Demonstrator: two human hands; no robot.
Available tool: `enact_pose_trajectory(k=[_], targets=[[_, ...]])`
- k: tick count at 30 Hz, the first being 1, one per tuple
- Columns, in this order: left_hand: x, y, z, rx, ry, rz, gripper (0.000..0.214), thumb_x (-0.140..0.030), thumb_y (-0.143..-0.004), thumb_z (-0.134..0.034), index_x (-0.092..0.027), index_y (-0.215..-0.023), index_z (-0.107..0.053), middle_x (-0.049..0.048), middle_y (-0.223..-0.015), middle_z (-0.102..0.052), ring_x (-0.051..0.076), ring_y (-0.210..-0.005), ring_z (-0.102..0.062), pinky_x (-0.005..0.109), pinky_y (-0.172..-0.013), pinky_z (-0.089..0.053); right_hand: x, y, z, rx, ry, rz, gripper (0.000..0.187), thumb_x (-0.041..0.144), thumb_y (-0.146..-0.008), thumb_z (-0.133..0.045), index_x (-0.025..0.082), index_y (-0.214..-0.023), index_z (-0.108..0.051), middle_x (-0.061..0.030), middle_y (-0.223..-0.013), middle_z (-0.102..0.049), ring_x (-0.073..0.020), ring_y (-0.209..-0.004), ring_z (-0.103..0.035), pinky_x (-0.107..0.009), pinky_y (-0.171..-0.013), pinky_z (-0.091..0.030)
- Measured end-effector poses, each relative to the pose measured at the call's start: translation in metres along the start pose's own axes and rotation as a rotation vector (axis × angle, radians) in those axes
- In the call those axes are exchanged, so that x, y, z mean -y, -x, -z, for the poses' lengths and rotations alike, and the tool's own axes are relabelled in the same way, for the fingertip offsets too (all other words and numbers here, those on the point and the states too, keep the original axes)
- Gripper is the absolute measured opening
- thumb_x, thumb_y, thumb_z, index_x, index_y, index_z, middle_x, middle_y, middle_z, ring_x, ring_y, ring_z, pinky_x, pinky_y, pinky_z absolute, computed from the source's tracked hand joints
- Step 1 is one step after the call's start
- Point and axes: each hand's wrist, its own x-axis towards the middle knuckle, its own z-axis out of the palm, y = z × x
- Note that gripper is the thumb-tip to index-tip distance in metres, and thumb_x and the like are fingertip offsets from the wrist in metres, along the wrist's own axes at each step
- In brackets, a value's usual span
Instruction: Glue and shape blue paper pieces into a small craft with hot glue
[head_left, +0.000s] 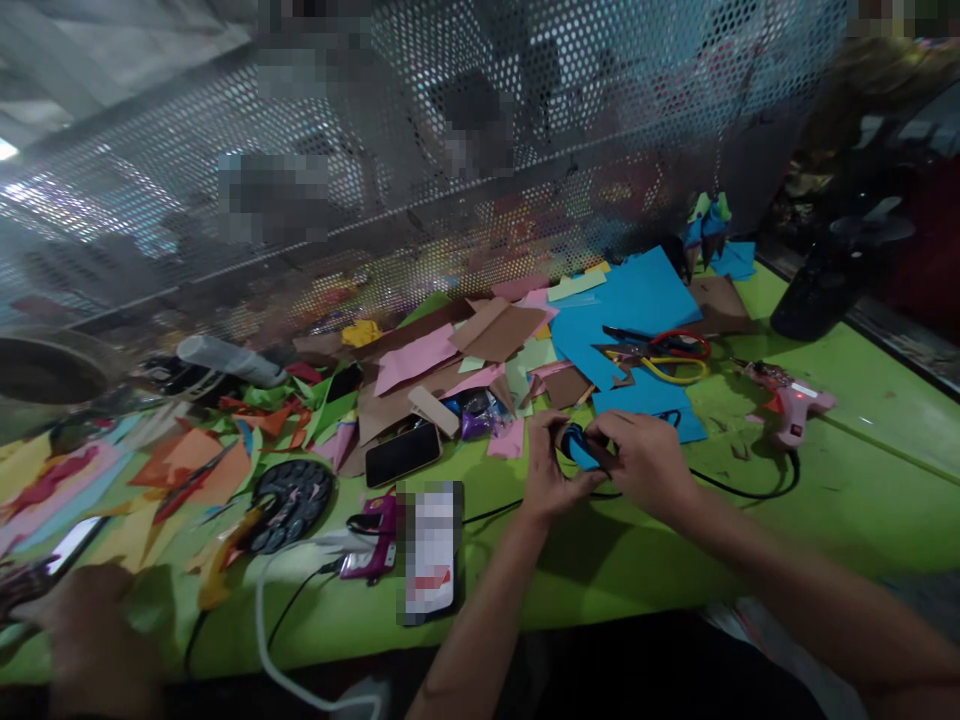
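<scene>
Both of my hands are together above the green table, around a small curled piece of blue paper with a dark part at its upper end. My left hand curves its fingers and thumb around the left side of the piece. From the right, my right hand pinches the piece; its fingertips are partly hidden. Just behind them lie large blue paper sheets and scissors with yellow and red handles. A pink glue gun with a small red light rests to the right, its black cord running behind my hands.
Coloured paper scraps cover the back of the green table. Left of my arms are phones, a purple power bank, a yellow glue gun and another person's hand. A perforated metal panel stands behind; a dark bottle is at right.
</scene>
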Motion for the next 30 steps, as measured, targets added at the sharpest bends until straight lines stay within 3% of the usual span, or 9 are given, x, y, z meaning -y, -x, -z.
enact_pose_trajectory(k=[5, 14, 20, 30], targets=[[-0.002, -0.0009, -0.0004, 0.004, -0.006, -0.035, 0.06, -0.063, -0.078, -0.063, -0.024, -0.12, -0.045, 0.0067, -0.109, -0.046, 0.023, -0.1, -0.049, 0.034, -0.082, -0.044, 0.0012, 0.0006, 0.0006, 0.036, 0.097, 0.026, 0.011, 0.021, -0.088, -0.056, 0.019, -0.079, -0.062, -0.0026, -0.072, -0.066, -0.0157, -0.058, -0.05, -0.03, -0.058, -0.02], [-0.0059, -0.0023, 0.0005, 0.02, -0.024, -0.069, 0.052, -0.06, -0.081, -0.06, -0.023, -0.115, -0.046, 0.0057, -0.104, -0.047, 0.022, -0.097, -0.049, 0.035, -0.081, -0.043, 0.0012, -0.0034, 0.0046, 0.065, 0.104, 0.03, 0.013, 0.024, -0.09, -0.056, 0.02, -0.079, -0.062, -0.0025, -0.075, -0.066, -0.0161, -0.062, -0.051, -0.031, -0.058, -0.021], [-0.0076, -0.003, 0.0, 0.015, -0.028, -0.09, 0.049, -0.057, -0.081, -0.06, -0.024, -0.114, -0.045, 0.0053, -0.104, -0.046, 0.022, -0.095, -0.047, 0.035, -0.08, -0.042, -0.0012, -0.0012, 0.0035, -0.02, 0.044, 0.031, 0.005, 0.022, -0.086, -0.06, 0.02, -0.082, -0.061, -0.002, -0.077, -0.066, -0.0166, -0.062, -0.051, -0.03, -0.06, -0.024], [-0.0052, -0.0036, 0.001, 0.027, -0.046, -0.07, 0.052, -0.062, -0.08, -0.06, -0.023, -0.113, -0.046, 0.0052, -0.101, -0.047, 0.021, -0.092, -0.048, 0.034, -0.079, -0.042, 0.0009, -0.0003, 0.0026, -0.123, 0.046, 0.121, 0.012, 0.018, -0.089, -0.057, 0.02, -0.078, -0.059, -0.0043, -0.076, -0.065, -0.0185, -0.07, -0.055, -0.03, -0.065, -0.03]])
